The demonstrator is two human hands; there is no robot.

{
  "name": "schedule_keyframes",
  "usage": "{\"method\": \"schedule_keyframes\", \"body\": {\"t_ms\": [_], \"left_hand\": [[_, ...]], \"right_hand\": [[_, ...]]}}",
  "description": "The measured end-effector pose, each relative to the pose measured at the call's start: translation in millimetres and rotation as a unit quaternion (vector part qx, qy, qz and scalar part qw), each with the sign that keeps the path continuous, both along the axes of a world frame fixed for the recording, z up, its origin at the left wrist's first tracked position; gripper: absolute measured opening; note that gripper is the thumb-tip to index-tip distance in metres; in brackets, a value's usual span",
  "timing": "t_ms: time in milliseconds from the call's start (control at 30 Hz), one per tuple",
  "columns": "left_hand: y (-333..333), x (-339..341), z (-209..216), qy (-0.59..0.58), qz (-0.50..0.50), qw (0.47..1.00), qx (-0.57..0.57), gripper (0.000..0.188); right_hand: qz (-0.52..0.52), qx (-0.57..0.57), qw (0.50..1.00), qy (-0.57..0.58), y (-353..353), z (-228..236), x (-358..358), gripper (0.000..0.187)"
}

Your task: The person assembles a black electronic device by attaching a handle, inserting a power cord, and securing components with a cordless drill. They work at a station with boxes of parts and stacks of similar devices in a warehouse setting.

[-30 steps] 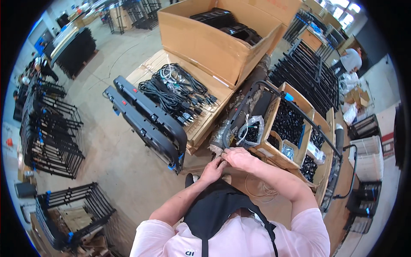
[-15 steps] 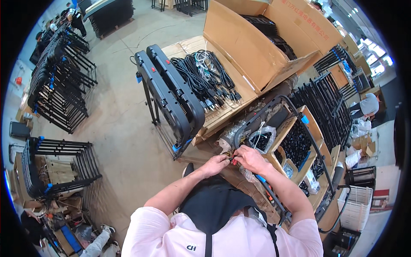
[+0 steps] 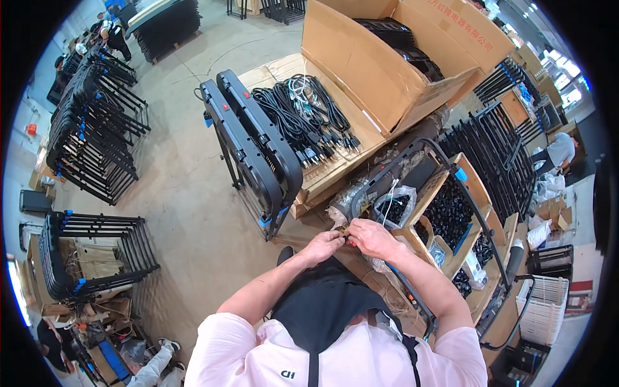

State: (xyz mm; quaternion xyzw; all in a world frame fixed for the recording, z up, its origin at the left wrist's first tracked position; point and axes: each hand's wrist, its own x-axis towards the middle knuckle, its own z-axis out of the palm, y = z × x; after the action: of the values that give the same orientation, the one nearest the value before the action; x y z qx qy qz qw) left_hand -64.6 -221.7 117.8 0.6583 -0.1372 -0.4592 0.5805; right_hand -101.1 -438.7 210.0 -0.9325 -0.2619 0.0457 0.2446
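Note:
My left hand (image 3: 324,248) and my right hand (image 3: 374,239) meet in front of my chest, fingertips almost touching. Both are closed in a pinch around something small and dark with a bit of red, mostly covered by the fingers, so its kind does not show. Just past my right hand a black tubular frame (image 3: 445,158) with blue clips leans over the parts bins. A clear plastic bag (image 3: 394,204) with dark parts and white wires lies right beyond my right fingers.
Coiled black power cords (image 3: 303,119) lie on a cardboard-topped surface, beside two upright black panels (image 3: 261,142) with red switches. A large carton (image 3: 361,71) stands behind. A wooden bin (image 3: 445,213) of small black parts is on the right. Black frames (image 3: 97,129) stand stacked at left.
Both hands stay together in nearly the same place, the fingers shifting slightly around the small piece. Less red shows between them now. The view has turned a little.

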Motion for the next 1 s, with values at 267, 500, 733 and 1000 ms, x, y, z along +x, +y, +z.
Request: {"method": "schedule_keyframes", "body": {"t_ms": [267, 500, 733, 1000], "left_hand": [[-6.1, 2.4, -5.6, 0.018, 0.007, 0.999, 0.027, 0.032], [-19.1, 3.1, 27.1, -0.032, -0.015, 0.990, 0.139, 0.036], [-11.6, 6.8, 13.3, 0.003, 0.000, 0.994, 0.108, 0.034], [-15.0, 14.6, 13.5, -0.003, -0.081, 0.992, 0.093, 0.034]], "right_hand": [[-0.059, -0.023, 0.997, -0.031, 7.7, -16.1, -10.9, 0.011], [-0.176, 0.001, 0.984, 0.019, 13.0, -42.4, -40.6, 0.016], [-0.309, 0.136, 0.916, 0.219, 26.2, -48.9, -106.4, 0.048], [-0.539, 0.016, 0.800, 0.263, 17.0, -222.5, -54.2, 0.089]]}}
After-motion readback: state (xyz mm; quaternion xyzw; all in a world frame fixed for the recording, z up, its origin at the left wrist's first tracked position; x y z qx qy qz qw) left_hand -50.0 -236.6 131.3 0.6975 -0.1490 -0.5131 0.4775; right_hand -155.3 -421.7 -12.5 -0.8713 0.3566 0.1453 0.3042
